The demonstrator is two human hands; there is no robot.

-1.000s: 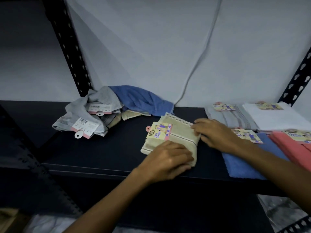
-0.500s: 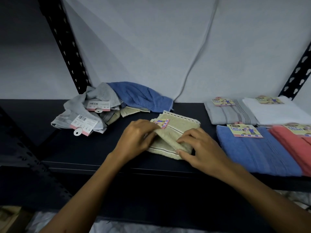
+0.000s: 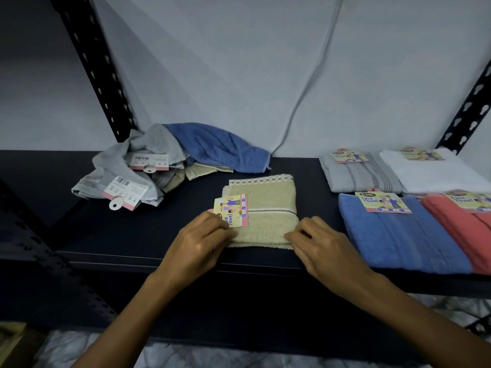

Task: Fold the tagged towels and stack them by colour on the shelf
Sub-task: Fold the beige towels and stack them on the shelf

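Observation:
A folded beige towel (image 3: 268,208) with a colourful tag (image 3: 231,211) lies flat on the dark shelf (image 3: 111,235), near its front edge. My left hand (image 3: 202,240) pinches the towel's near left corner, just below the tag. My right hand (image 3: 318,245) holds the near right corner with curled fingers. At the back left sits a loose pile of unfolded towels: grey ones (image 3: 119,168) with tags, a blue one (image 3: 212,147) and beige bits. On the right lie folded grey (image 3: 358,173), white (image 3: 435,171), blue (image 3: 398,235) and coral (image 3: 465,229) towels.
Black perforated shelf uprights stand at the back left (image 3: 101,75) and back right (image 3: 467,110). A thin cable (image 3: 310,83) runs down the white wall behind the shelf. A diagonal brace (image 3: 39,251) crosses at the lower left.
The beige towel was folded over once more and now lies as a flat rectangle with its tag on top. Both hands moved to its near corners.

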